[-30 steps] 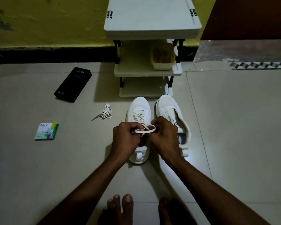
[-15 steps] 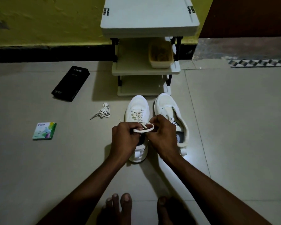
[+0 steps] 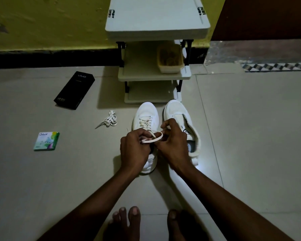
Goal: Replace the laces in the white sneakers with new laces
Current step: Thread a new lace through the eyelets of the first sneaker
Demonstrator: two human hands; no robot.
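The laced sneaker point(image 3: 146, 114) stands on the floor point(image 3: 250, 136) with its long axis running straight away from the person, toe toward the shoe rack point(image 3: 156, 20) just beyond it and heel toward the bare feet. Above its throat, both hands work the lace point(image 3: 153, 138). The left hand point(image 3: 134, 150) has its fingers point(image 3: 139, 135) curled round one run of it, and the right hand point(image 3: 174, 146) pinches the other side of a flat loop that lies crosswise to the sneaker. The lace is a light, limp, flat ribbon. It will probably twist or slip under a loose grip, so it is best held close to the crossing or at the stiff tip, while the sneaker itself is firm enough to stay put under a gentle pull. Touching this sneaker on the person's right is a second sneaker point(image 3: 176, 110), parallel, same heading, tongue open, with no lace that can be made out. To the left of the laced sneaker lies a bundled lace point(image 3: 109, 120). Further left are a black box point(image 3: 74, 90) and a green packet point(image 3: 46, 141).
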